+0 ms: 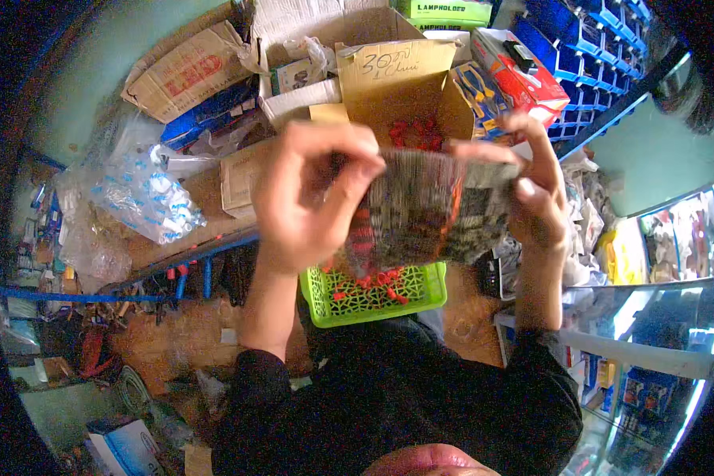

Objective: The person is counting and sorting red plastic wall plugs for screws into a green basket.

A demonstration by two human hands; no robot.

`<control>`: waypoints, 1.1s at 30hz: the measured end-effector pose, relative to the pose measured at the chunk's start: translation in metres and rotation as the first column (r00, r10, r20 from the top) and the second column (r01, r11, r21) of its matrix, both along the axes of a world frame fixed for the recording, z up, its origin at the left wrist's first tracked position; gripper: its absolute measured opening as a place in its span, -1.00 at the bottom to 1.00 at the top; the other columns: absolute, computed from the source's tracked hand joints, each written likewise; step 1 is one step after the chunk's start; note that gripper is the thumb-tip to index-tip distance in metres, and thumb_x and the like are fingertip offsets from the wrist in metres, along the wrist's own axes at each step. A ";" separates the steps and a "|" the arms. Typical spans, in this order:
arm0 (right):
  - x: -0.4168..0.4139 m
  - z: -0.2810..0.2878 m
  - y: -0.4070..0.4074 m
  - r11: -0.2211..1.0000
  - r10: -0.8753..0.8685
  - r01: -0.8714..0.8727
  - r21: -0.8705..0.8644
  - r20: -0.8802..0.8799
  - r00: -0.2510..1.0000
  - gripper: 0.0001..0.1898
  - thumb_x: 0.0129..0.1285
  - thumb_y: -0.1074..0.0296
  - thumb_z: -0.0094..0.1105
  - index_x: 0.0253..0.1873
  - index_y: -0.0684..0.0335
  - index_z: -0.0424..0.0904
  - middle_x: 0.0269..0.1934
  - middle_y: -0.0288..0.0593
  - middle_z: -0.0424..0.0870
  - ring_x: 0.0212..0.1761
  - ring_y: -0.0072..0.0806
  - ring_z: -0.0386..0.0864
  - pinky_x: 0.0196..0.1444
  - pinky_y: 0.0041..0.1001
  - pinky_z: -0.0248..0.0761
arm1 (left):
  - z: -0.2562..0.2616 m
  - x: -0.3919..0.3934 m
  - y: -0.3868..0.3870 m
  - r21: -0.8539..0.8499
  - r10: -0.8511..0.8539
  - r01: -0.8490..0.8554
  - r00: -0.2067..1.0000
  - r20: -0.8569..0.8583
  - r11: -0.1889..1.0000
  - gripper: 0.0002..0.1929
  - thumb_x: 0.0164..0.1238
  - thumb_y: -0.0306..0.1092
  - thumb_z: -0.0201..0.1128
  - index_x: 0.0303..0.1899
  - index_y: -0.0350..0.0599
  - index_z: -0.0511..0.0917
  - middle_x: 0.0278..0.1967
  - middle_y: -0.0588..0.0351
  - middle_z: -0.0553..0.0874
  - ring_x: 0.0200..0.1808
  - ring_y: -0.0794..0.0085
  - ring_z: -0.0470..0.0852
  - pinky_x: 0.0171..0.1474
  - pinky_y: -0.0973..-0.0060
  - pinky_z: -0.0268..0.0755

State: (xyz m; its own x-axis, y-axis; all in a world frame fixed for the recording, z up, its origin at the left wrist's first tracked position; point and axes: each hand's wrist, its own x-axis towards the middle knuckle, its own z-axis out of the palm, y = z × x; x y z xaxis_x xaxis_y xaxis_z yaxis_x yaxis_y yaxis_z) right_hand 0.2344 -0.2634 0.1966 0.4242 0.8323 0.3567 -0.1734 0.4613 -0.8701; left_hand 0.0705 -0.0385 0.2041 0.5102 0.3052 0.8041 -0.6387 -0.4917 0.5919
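In front of my chest, both hands hold up a motion-blurred packet [428, 208], seemingly a see-through bag with dark print and an orange stripe. My left hand [309, 190] pinches its upper left edge between thumb and fingers. At its right edge, my right hand [538, 184] grips with the thumb, index finger raised. Red shows at the packet's left side; whether it lies inside or behind is unclear. Below is a light green plastic basket [381, 315], partly hidden by the packet, with several small red plastic pieces [387, 282] in it.
Beyond my hands, an open cardboard box [392, 65] holds more red pieces [416, 134]. A clear bag of white fittings [166, 202] lies left on the workbench. Pliers in packaging [482, 89] and a red box [529, 83] stand right. A glass display case [642, 351] borders my right side.
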 end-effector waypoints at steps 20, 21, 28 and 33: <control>-0.070 -0.198 -0.001 0.875 -0.061 -0.312 -0.370 -0.724 0.687 -0.25 0.30 0.51 0.23 0.62 0.27 0.31 0.43 -0.04 0.62 0.39 -0.19 0.62 0.47 -0.13 0.50 | -0.212 -0.101 -0.056 -0.984 -0.742 -0.157 0.650 -0.164 0.080 -0.21 0.63 0.23 0.26 0.61 -0.12 0.32 0.48 0.00 0.59 0.46 0.16 0.59 0.55 0.07 0.41; -0.070 -0.199 -0.003 0.832 -0.099 -0.251 -0.494 -0.578 0.810 -0.27 0.35 0.48 0.24 0.63 0.28 0.30 0.44 -0.06 0.61 0.42 -0.23 0.59 0.49 -0.17 0.47 | -0.216 -0.101 -0.055 -0.988 -0.746 -0.150 0.656 -0.118 0.025 -0.28 0.64 0.17 0.26 0.58 -0.10 0.37 0.46 0.00 0.61 0.46 0.15 0.59 0.55 0.04 0.41; -0.065 -0.188 -0.021 0.799 0.010 -0.127 -0.587 -0.198 0.980 -0.20 0.37 0.50 0.33 0.67 0.32 0.24 0.44 -0.15 0.58 0.45 -0.37 0.48 0.53 -0.32 0.32 | -0.220 -0.086 -0.037 -0.945 -0.837 -0.154 0.440 -0.326 0.287 -0.50 0.58 -0.32 0.39 0.44 -0.22 0.54 0.30 0.06 0.73 0.33 0.25 0.68 0.42 0.23 0.51; -0.059 -0.177 -0.027 0.808 0.026 -0.086 -0.583 -0.110 0.994 -0.27 0.44 0.47 0.35 0.65 0.34 0.26 0.47 -0.11 0.56 0.49 -0.36 0.48 0.57 -0.28 0.30 | -0.201 -0.071 -0.048 -0.935 -0.753 -0.143 0.559 -0.348 0.326 -0.52 0.53 -0.20 0.46 0.33 -0.24 0.63 0.18 0.08 0.78 0.21 0.34 0.71 0.36 0.28 0.53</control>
State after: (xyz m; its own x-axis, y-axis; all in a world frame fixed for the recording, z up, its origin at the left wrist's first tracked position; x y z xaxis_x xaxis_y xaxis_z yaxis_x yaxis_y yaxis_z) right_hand 0.1749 -0.2908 0.0198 0.3763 0.8935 -0.2450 -0.2758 -0.1445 -0.9503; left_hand -0.0005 -0.0864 0.0032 0.8985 0.1753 -0.4025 0.1966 0.6591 0.7259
